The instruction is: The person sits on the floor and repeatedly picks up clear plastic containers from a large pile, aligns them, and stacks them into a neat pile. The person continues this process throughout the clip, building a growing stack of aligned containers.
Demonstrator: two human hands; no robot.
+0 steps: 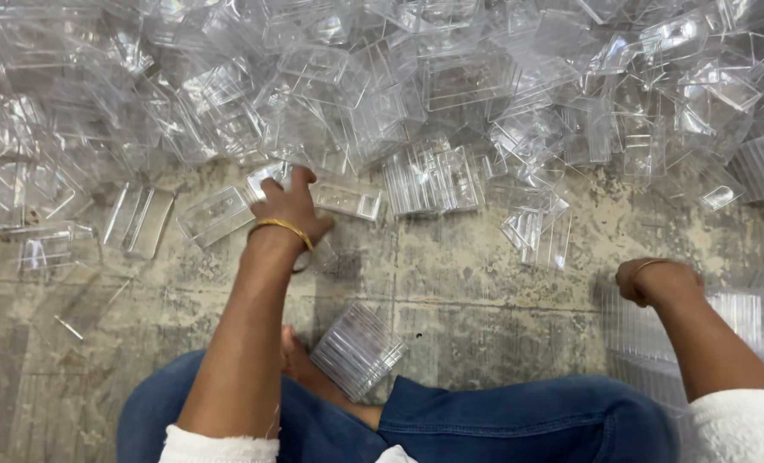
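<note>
My left hand (pixel 293 206), with a gold bangle on the wrist, reaches forward to the near edge of a big heap of clear plastic pieces (pixel 382 77). Its fingers rest on a clear piece (pixel 345 196) lying flat on the floor; whether they grip it I cannot tell. My right hand (pixel 647 279) is bent down at the wrist beside a long stack of clear pieces (pixel 737 313) at the right; its fingers are hidden. A short stack of clear pieces (pixel 358 350) lies on the floor by my bare foot (pixel 300 364).
I sit on a worn concrete floor (pixel 485 300) with my legs in blue jeans (pixel 519 420) folded in front. Loose clear pieces (pixel 137 219) lie scattered at the left. Another small stack (pixel 431 178) stands at the heap's edge.
</note>
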